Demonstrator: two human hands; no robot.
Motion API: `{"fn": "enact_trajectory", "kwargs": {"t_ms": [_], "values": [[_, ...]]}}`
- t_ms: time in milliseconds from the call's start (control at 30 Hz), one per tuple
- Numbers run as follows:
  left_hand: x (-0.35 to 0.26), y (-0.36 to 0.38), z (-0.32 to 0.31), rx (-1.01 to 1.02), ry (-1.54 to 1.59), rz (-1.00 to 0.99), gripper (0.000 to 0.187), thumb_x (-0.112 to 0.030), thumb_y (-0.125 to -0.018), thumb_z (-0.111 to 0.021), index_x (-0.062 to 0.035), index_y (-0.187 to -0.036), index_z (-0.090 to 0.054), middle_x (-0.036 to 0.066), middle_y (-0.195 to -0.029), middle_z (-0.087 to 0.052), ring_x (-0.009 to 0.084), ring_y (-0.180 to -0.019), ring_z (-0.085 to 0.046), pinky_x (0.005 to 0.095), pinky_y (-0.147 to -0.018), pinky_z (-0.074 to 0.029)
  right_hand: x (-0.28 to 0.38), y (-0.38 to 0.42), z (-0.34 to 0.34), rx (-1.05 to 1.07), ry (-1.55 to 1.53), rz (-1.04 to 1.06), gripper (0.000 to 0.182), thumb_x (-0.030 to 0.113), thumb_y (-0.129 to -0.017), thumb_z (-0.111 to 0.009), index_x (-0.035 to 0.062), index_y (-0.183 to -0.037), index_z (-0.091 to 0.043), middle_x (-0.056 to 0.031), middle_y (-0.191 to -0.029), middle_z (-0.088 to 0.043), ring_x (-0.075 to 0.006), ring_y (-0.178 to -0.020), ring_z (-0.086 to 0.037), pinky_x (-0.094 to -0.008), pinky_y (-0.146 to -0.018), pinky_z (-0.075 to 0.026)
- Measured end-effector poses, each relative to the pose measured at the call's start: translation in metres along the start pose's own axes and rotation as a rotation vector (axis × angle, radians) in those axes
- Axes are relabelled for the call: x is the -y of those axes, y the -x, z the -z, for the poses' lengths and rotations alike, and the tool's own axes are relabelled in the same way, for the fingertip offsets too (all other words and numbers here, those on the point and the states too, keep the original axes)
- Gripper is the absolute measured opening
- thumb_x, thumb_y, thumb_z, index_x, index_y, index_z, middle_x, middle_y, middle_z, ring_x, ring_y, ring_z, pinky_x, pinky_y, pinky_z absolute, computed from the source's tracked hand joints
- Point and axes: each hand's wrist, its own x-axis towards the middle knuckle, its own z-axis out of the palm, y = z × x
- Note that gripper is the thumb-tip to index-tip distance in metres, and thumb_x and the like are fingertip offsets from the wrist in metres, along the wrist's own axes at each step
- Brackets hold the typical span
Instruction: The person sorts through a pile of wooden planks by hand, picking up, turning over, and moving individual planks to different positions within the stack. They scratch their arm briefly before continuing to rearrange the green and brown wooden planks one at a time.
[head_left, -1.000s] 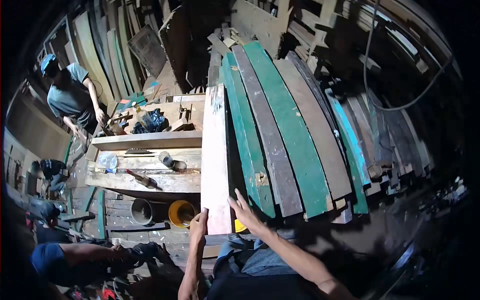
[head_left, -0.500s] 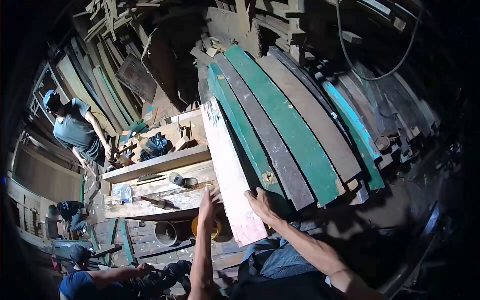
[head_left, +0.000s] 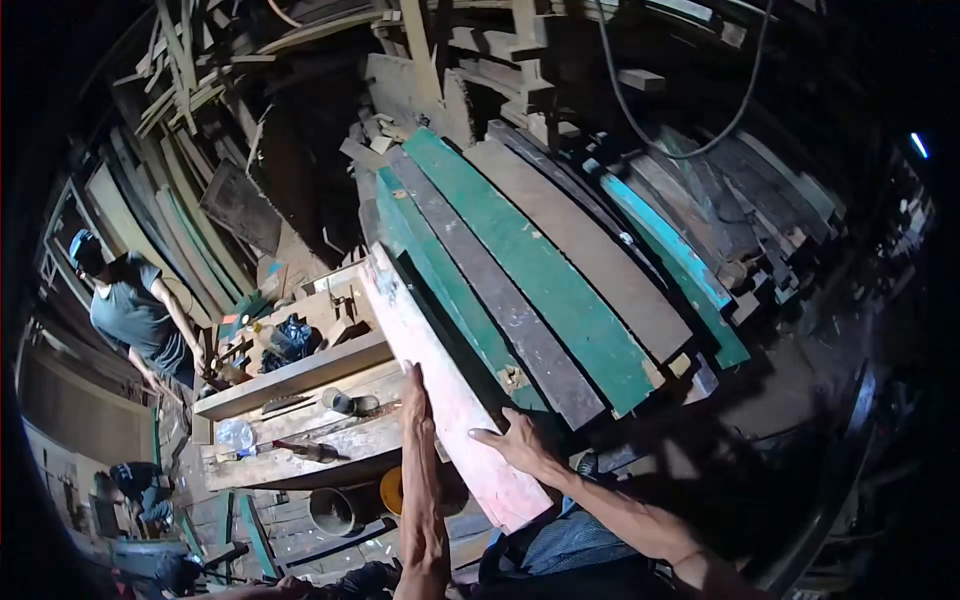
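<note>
A long pale plank (head_left: 447, 408) with pinkish stains lies slanting in front of me, its near end close to my body. My left hand (head_left: 417, 408) is closed on the plank's left edge, fingers mostly hidden beside or under it. On the opposite edge my right hand (head_left: 522, 445) grips the plank, thumb lying across the top face and the other fingers out of sight. The far end of the plank reaches past the workbench (head_left: 365, 440). Just right of it lies a green board (head_left: 455, 300).
More boards, including a grey-brown one (head_left: 590, 270), are stacked on the right. The bench carries a glass (head_left: 338, 401), a clear plastic bag (head_left: 235, 436) and tools. A bucket (head_left: 333, 512) stands below. A co-worker (head_left: 135, 310) stands at the left; others are lower left. A cable (head_left: 690, 152) hangs above.
My left hand has come from beside the plank onto its left edge. The plank's near end has shifted toward me and slightly right. My view has turned somewhat to the right.
</note>
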Motion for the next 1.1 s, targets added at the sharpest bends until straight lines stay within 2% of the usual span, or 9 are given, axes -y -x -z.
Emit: {"fn": "enact_trajectory", "kwargs": {"t_ms": [167,333,400,533,600,667,900,1000,1100], "values": [[-0.04,0.04,-0.039,-0.023,0.052,-0.198,0.08,-0.059,-0.103,-0.034,0.0016,-0.154,-0.024,0.02,-0.153,-0.038,0.0286,-0.136,-0.046,0.0406,-0.11,-0.042,0.046,0.032,0.049,0.042,0.017,0.079,0.079,0.06,-0.08,-0.074,-0.0107,-0.113,-0.061,-0.0268,-0.097,-0.07,-0.0306,-0.09,-0.07,-0.0408,-0.078,-0.053],[-0.079,0.046,-0.105,0.161,0.257,-0.336,0.05,-0.031,-0.106,-0.044,0.0042,-0.141,-0.044,0.015,-0.137,-0.056,0.0216,-0.126,-0.053,0.0343,-0.111,-0.04,0.083,0.041,0.123,0.045,0.056,0.066,0.093,0.072,-0.073,-0.072,-0.0122,-0.112,-0.062,-0.0296,-0.102,-0.069,-0.0366,-0.097,-0.068,-0.0433,-0.083,-0.052],[-0.085,0.032,-0.138,0.166,0.249,-0.407,0.046,-0.028,-0.103,-0.051,0.009,-0.13,-0.052,0.011,-0.132,-0.058,0.0166,-0.122,-0.054,0.0322,-0.111,-0.036,0.047,0.029,0.14,-0.241,0.143,0.256,0.081,0.064,-0.079,-0.073,-0.011,-0.11,-0.064,-0.0216,-0.096,-0.07,-0.0262,-0.088,-0.066,-0.0392,-0.077,-0.052],[-0.078,0.018,-0.2,0.208,0.107,-0.219,0.044,-0.038,-0.099,-0.058,-0.0035,-0.126,-0.061,-0.002,-0.118,-0.062,0.0103,-0.101,-0.054,0.0223,-0.089,-0.041,0.048,0.024,0.222,-0.039,-0.017,0.185,0.053,0.047,-0.089,-0.072,-0.0048,-0.096,-0.068,-0.0039,-0.076,-0.064,-0.0093,-0.073,-0.057,-0.0293,-0.064,-0.046],[-0.074,0.018,-0.235,0.134,-0.008,-0.137,0.05,-0.048,-0.095,-0.059,-0.0093,-0.125,-0.064,-0.004,-0.108,-0.063,0.0116,-0.094,-0.054,0.0275,-0.079,-0.042,0.043,0.023,0.252,-0.123,0.093,0.187,0.055,0.051,-0.089,-0.071,-0.0018,-0.076,-0.062,0.0014,-0.066,-0.051,-0.0075,-0.066,-0.046,-0.0316,-0.056,-0.038],[-0.056,-0.024,-0.248,0.26,-0.033,-0.043,0.061,-0.044,-0.093,-0.064,-0.0102,-0.143,-0.051,-0.003,-0.146,-0.05,0.015,-0.131,-0.047,0.0353,-0.109,-0.036,0.049,0.025,0.277,-0.171,0.093,0.204,0.058,0.053,-0.089,-0.07,-0.0006,-0.069,-0.057,0.0024,-0.063,-0.045,-0.0077,-0.064,-0.042,-0.0329,-0.055,-0.034],[-0.037,-0.072,-0.324,0.186,-0.157,-0.111,0.043,-0.047,-0.092,-0.063,-0.0167,-0.122,-0.066,-0.001,-0.102,-0.061,0.0169,-0.091,-0.058,0.0329,-0.085,-0.047,0.016,-0.032,0.338,-0.171,0.095,0.083,0.073,0.067,-0.081,-0.069,-0.0002,-0.059,-0.052,0.0008,-0.058,-0.041,-0.0121,-0.06,-0.042,-0.0365,-0.055,-0.035],[-0.029,-0.105,-0.323,0.152,-0.26,-0.119,0.048,-0.053,-0.094,-0.056,-0.0121,-0.118,-0.065,0.005,-0.111,-0.063,0.0191,-0.083,-0.054,0.0337,-0.073,-0.041,0.015,-0.05,0.352,-0.129,0.079,0.061,0.071,0.067,-0.083,-0.067,0.0006,-0.061,-0.055,0.0008,-0.059,-0.045,-0.0116,-0.06,-0.044,-0.0345,-0.056,-0.035],[-0.048,-0.061,-0.32,0.007,-0.563,-0.264,0.04,-0.045,-0.096,-0.061,-0.0085,-0.109,-0.068,0.007,-0.105,-0.065,0.0186,-0.095,-0.061,0.0369,-0.089,-0.047,0.012,-0.061,0.36,-0.103,0.035,0.064,0.071,0.065,-0.085,-0.067,-0.0016,-0.063,-0.055,-0.0011,-0.057,-0.044,-0.0115,-0.059,-0.043,-0.036,-0.054,-0.035]]}}
